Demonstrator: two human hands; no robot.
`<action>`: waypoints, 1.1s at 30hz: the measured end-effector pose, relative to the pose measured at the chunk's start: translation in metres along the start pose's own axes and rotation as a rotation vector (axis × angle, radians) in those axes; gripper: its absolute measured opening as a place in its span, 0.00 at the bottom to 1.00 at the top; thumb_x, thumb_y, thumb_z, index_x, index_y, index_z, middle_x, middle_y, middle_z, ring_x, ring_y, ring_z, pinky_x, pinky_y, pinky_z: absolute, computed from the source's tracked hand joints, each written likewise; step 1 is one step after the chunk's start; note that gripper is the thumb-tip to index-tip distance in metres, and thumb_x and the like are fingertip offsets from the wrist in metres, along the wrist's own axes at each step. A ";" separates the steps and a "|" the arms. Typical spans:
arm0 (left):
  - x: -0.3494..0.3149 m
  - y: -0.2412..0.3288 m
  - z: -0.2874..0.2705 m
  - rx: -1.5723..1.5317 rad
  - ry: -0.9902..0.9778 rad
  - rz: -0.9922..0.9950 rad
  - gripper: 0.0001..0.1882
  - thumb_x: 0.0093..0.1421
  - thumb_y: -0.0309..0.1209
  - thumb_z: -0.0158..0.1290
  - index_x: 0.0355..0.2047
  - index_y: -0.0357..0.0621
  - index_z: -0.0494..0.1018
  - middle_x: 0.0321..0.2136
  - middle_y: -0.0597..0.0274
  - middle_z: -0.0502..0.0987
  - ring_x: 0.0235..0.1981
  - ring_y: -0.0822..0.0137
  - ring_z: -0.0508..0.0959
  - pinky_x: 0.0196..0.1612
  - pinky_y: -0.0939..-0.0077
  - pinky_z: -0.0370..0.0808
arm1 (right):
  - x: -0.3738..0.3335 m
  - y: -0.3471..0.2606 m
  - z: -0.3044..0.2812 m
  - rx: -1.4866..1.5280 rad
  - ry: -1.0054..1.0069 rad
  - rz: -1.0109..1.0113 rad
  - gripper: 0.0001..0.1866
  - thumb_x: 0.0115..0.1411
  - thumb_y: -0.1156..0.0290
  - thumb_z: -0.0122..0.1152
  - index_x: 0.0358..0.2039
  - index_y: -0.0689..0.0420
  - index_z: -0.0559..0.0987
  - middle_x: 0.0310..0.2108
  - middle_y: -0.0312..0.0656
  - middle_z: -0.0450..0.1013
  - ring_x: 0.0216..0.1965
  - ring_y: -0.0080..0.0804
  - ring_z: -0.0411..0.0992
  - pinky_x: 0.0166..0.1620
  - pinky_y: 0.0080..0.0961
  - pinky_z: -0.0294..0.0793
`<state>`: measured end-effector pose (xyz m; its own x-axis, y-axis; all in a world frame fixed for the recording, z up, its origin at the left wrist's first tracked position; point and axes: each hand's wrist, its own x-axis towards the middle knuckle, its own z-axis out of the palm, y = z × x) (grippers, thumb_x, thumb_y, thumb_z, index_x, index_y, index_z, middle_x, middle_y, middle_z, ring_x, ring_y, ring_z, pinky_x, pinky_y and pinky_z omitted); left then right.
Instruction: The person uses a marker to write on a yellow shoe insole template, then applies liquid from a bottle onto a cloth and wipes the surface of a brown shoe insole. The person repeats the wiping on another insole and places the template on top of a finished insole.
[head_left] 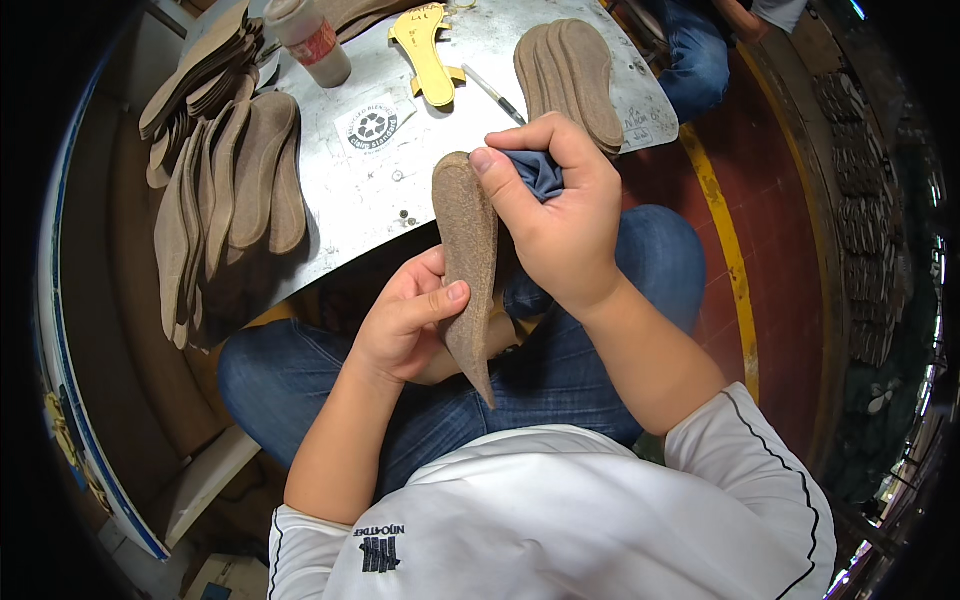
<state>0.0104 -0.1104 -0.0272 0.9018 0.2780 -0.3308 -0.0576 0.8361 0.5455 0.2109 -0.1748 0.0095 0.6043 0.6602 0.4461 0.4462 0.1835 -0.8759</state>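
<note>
A brown speckled shoe insole [465, 235] is held up above my lap, its rounded end toward the table and its pointed end toward me. My left hand [410, 315] grips it around the middle, thumb lying on the face. In my right hand [555, 205] is a bunched blue cloth [537, 174], pinched between thumb and fingers. That thumb and the cloth touch the insole's edge near its rounded end. The fingers of my left hand behind the insole are mostly hidden.
On the white table [360, 205] several insoles [265, 170] lie fanned at the left, with another stack [570, 80] at the right. A yellow template [425, 50], a pen [495, 93] and a cup [310, 45] are farther back. Another person's jeans [695, 60] show at the upper right.
</note>
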 end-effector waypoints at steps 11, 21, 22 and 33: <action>0.003 0.007 -0.027 -0.176 0.041 0.088 0.22 0.80 0.33 0.62 0.67 0.35 0.75 0.51 0.56 0.87 0.51 0.65 0.88 0.59 0.66 0.85 | -0.031 -0.015 0.005 0.081 -0.256 0.000 0.06 0.63 0.78 0.78 0.37 0.62 0.86 0.33 0.45 0.81 0.34 0.38 0.80 0.40 0.32 0.78; 0.002 0.011 -0.028 -0.171 -0.077 0.096 0.23 0.78 0.35 0.65 0.67 0.37 0.75 0.47 0.60 0.86 0.45 0.68 0.85 0.52 0.71 0.82 | -0.022 -0.016 0.004 0.068 -0.251 -0.079 0.07 0.63 0.79 0.80 0.38 0.62 0.87 0.33 0.43 0.81 0.33 0.34 0.79 0.39 0.30 0.77; 0.003 0.010 -0.026 -0.153 -0.075 0.071 0.23 0.77 0.36 0.66 0.65 0.39 0.75 0.43 0.63 0.83 0.40 0.69 0.81 0.46 0.71 0.77 | -0.019 -0.014 0.003 0.036 -0.210 -0.106 0.07 0.64 0.79 0.81 0.38 0.62 0.87 0.34 0.42 0.81 0.33 0.31 0.79 0.39 0.28 0.76; 0.005 0.023 -0.032 -0.211 -0.039 0.269 0.16 0.81 0.34 0.60 0.61 0.37 0.75 0.43 0.62 0.82 0.42 0.68 0.82 0.46 0.69 0.82 | -0.035 -0.021 0.006 0.199 -0.513 0.085 0.07 0.63 0.76 0.78 0.37 0.63 0.86 0.35 0.48 0.82 0.34 0.44 0.83 0.41 0.37 0.81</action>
<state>-0.0006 -0.0742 -0.0409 0.8578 0.4867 -0.1652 -0.3791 0.8162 0.4361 0.1763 -0.1980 0.0113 0.2116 0.9395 0.2692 0.2467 0.2152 -0.9449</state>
